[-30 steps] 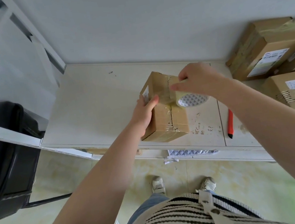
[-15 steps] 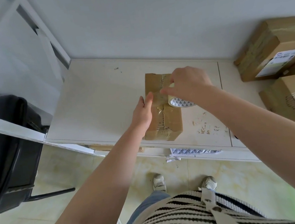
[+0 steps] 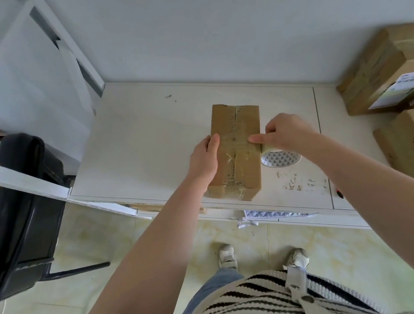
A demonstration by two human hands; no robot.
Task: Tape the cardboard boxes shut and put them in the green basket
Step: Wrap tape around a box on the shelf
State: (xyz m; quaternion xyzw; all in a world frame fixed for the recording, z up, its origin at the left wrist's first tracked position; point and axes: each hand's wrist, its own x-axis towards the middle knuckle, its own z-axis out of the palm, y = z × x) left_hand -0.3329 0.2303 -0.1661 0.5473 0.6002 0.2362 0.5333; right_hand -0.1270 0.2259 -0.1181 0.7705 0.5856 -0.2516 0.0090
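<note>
brown cardboard box [image 3: 236, 150] — flaps closed, flat on white table [image 3: 141, 144]

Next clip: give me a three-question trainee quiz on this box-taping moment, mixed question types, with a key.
1. True or false: the left hand rests against the left side of the small brown cardboard box on the white table.
2. Multiple choice: where is the roll of clear packing tape held by the right hand?
A. on the floor
B. at the box's right side
C. on the black chair
3. Fill in: the larger labelled cardboard boxes are stacked at the table's ____ end.

Key: 1 true; 2 B; 3 right.
</note>
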